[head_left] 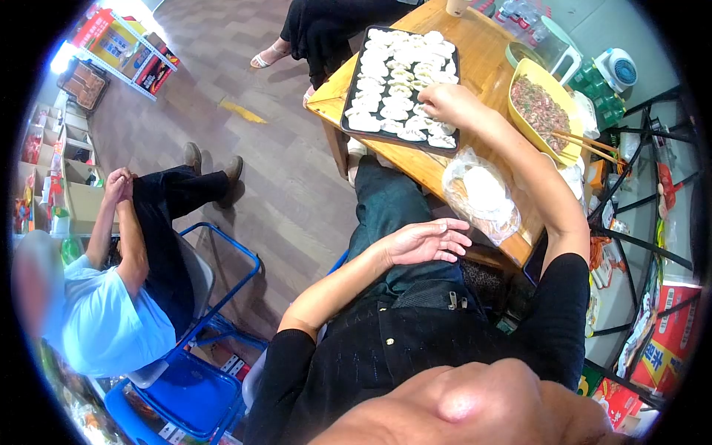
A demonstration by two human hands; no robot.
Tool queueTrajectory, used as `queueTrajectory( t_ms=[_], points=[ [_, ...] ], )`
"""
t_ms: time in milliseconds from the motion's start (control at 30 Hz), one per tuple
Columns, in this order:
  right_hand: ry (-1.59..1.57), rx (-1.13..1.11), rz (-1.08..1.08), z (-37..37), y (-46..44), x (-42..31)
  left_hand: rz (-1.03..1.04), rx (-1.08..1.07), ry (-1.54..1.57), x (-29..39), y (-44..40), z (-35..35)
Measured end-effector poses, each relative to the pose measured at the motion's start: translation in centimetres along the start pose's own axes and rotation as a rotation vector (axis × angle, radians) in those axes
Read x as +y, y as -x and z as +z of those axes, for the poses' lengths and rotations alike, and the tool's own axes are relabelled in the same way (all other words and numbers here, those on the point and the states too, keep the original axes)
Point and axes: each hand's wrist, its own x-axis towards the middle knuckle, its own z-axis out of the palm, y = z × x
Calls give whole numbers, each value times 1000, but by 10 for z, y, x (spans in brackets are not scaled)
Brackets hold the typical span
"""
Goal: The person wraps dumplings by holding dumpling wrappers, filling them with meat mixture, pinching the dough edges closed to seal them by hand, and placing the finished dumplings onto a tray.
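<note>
My right hand (447, 104) reaches over the right side of a black tray (354, 133), its fingers curled down and pressed together among the dumplings (398, 101). Whatever lies under those fingertips is hidden. Rows of pale, folded dumplings cover most of the tray. My left hand (426, 242) hovers above my lap, palm turned up and fingers loosely stretched, with nothing in it. Close to it, at the table's near edge, a clear plastic bag (482, 194) holds something white, perhaps dough. A yellow basin (519, 111) of minced filling (545, 104) stands right of my right forearm.
Chopsticks (589, 143) rest across the basin on the wooden table (486, 52). A small fan (618, 69) and green bottles (610, 104) stand beyond it. One person (119, 311) sits at left near a blue chair (194, 389); another person's legs (319, 33) show behind the table.
</note>
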Motion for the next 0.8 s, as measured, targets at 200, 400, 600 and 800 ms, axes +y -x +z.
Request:
queueTrajectory(
  t_ms=[200, 400, 600, 800],
  points=[
    [84, -20, -45, -7, 2, -12, -3, 2, 2, 3, -1, 2],
    [-35, 139, -40, -11, -3, -7, -11, -21, 16, 3, -1, -1],
    [-193, 295, 217, -26, -69, 48, -26, -20, 29, 6, -2, -1],
    [-67, 298, 277, -14, -146, 91, -21, -9, 27, 10, -3, 0]
  ],
)
